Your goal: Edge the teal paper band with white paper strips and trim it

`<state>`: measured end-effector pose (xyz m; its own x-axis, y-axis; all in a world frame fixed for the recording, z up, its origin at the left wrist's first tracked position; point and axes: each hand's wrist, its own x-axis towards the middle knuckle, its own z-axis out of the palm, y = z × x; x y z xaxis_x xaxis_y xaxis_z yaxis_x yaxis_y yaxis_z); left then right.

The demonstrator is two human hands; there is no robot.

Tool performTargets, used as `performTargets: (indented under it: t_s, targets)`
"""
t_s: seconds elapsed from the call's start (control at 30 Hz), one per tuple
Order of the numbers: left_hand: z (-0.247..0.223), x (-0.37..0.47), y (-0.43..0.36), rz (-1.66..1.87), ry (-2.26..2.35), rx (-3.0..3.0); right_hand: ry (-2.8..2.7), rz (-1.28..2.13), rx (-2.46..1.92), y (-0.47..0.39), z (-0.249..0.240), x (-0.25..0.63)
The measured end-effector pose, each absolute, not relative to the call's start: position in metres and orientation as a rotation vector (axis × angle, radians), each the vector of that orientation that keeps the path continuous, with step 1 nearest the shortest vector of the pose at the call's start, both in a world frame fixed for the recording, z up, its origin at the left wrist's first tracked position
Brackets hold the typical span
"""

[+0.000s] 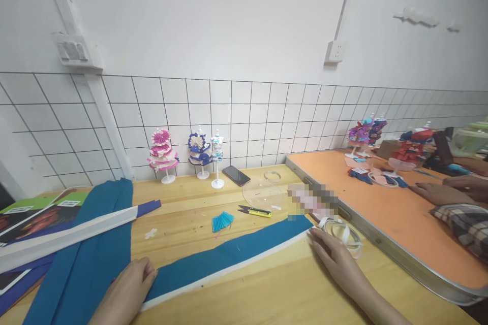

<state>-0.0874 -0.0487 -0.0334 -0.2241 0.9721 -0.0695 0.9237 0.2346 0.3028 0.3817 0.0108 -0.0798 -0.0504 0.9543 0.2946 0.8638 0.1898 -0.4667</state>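
A long blue strip [232,252] with a white lower edge, of paper or cloth, lies stretched slantwise across the wooden table. My left hand [127,287] has its fingers curled closed at the strip's left end. At the right end, my right hand [333,254] has its fingertips together on the strip's corner. Beyond the strip are a small pleated turquoise piece [222,222] and yellow thread snips [255,211]. A roll of white ribbon or tape [348,236] lies by my right hand.
Small dressed stands [162,155] line the wall beside a phone [236,175]. Wide blue material [102,233] and a white folded strip [76,233] lie left. An orange table [381,208] with a raised metal edge adjoins on the right; another person's hands [434,193] rest there.
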Motion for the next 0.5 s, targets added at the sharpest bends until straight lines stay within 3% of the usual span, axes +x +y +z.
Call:
performTargets:
  t_s: [0.27, 0.5]
  targets:
    - [-0.036, -0.097, -0.059, 0.495, 2.143, 1.596, -1.944, 0.190, -1.715, 0.009, -0.079, 0.378]
    - [-0.040, -0.107, -0.063, 0.273, 2.203, 1.586, -1.953, 0.170, -1.736, 0.008, -0.080, 0.377]
